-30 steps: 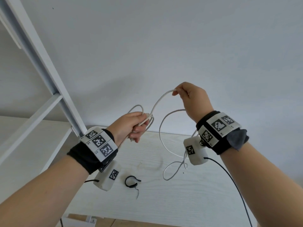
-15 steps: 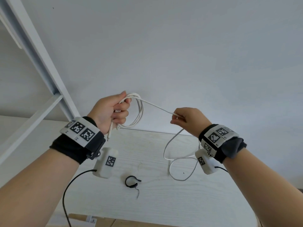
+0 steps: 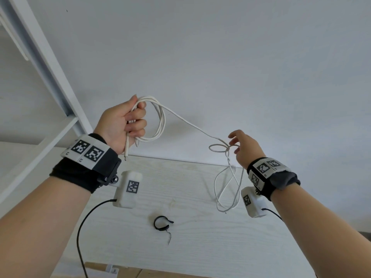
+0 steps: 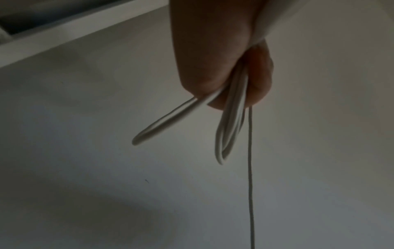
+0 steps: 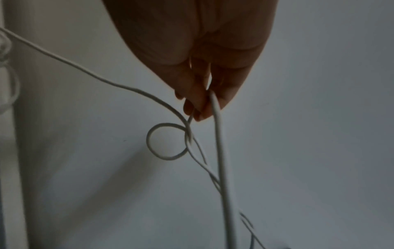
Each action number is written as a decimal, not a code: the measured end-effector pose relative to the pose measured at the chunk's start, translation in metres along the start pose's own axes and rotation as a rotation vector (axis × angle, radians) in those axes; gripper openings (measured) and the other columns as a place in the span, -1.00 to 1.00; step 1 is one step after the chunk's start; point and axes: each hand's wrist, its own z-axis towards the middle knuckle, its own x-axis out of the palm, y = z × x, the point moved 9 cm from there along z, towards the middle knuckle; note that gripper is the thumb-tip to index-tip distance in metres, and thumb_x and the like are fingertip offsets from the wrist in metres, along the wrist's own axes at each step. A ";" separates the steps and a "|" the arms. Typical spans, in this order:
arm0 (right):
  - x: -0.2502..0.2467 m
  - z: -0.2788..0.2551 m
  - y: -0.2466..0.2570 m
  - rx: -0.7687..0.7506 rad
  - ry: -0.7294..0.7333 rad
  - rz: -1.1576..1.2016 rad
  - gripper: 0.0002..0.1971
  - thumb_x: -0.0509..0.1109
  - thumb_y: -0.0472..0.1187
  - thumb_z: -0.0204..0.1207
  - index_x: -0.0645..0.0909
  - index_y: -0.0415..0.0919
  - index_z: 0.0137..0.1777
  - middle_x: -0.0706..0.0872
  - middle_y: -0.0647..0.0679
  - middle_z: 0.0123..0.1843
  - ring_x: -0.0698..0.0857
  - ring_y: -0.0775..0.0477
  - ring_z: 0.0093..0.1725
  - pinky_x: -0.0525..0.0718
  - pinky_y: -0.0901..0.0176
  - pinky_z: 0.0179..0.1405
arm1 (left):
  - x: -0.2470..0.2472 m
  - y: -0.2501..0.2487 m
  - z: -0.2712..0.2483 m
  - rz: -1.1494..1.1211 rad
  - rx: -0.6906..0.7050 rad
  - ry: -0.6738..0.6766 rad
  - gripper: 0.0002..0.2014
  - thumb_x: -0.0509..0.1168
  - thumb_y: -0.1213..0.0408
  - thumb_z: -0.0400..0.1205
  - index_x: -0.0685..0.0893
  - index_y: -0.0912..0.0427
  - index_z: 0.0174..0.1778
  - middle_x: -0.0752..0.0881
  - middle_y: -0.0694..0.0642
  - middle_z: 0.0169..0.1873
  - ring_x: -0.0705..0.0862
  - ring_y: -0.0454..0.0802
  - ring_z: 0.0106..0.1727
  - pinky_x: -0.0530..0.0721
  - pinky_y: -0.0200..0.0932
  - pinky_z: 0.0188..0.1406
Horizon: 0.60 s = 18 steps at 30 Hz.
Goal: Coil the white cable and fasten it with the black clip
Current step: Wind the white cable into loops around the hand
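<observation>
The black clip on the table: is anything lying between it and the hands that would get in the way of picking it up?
Nothing visible does. The black clip lies alone on the table, below and between both hands. The left hand grips the coiled cable, and loose loops hang near the right hand, off to the clip's side.

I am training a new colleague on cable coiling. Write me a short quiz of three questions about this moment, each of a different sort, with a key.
1. True or false: the black clip is already fastened around the white cable.
2. Which of the hands grips the finished loops? A) left hand B) right hand C) both
3. Fill in: the uncoiled end of the cable hangs down toward the ____.

Key
1. False: the clip lies alone on the table.
2. A: the left hand grips the loops; the right hand only touches the loose strand, which has twisted into a small loop there.
3. Table.
</observation>
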 end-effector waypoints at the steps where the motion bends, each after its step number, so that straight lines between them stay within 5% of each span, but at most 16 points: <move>1: -0.004 0.002 -0.008 0.023 -0.033 0.010 -0.49 0.09 -0.62 0.34 0.52 -0.12 0.15 0.68 -0.02 0.03 0.62 -0.04 -0.13 0.52 0.16 -0.14 | -0.001 -0.002 0.000 0.005 0.004 -0.003 -0.69 0.01 0.06 0.70 0.48 0.08 -0.29 0.29 -0.08 -0.71 0.21 -0.24 -0.75 0.15 -0.38 -0.75; 8: -0.051 0.006 -0.075 0.209 -0.330 0.118 -0.58 0.15 -0.60 0.36 0.65 -0.06 -0.16 0.80 -0.15 -0.11 0.73 -0.12 -0.17 0.66 0.12 -0.04 | -0.022 -0.008 -0.004 -0.067 0.012 -0.071 -0.68 0.00 0.05 0.70 0.48 0.06 -0.31 0.29 -0.06 -0.72 0.09 -0.17 -0.70 0.18 -0.38 -0.75; 10: -0.062 0.002 -0.089 0.264 -0.381 0.125 -0.60 0.20 -0.57 0.39 0.67 -0.05 -0.14 0.81 -0.13 -0.06 0.74 -0.13 -0.05 0.62 0.16 0.01 | -0.024 -0.004 -0.004 -0.040 0.008 -0.090 -0.67 -0.01 0.06 0.71 0.48 0.06 -0.31 0.29 -0.07 -0.72 0.16 -0.21 -0.74 0.16 -0.38 -0.75; 13: -0.050 0.003 -0.091 0.303 -0.262 0.038 -0.65 0.24 -0.50 0.44 0.72 -0.10 0.02 0.77 -0.09 0.14 0.68 -0.15 0.14 0.54 0.19 0.10 | -0.014 0.008 -0.002 0.045 -0.015 -0.083 -0.67 0.00 0.08 0.73 0.48 0.08 -0.31 0.27 -0.09 -0.71 0.17 -0.24 -0.74 0.13 -0.36 -0.73; 18: 0.003 0.003 -0.030 0.081 0.061 0.006 -0.57 0.38 -0.34 0.45 0.58 -0.03 0.31 0.59 -0.04 0.40 0.57 -0.11 0.32 0.42 0.19 0.29 | 0.021 0.030 0.003 0.219 -0.054 0.006 -0.66 0.02 0.10 0.74 0.47 0.13 -0.30 0.25 -0.12 -0.67 0.15 -0.22 -0.72 0.09 -0.32 -0.73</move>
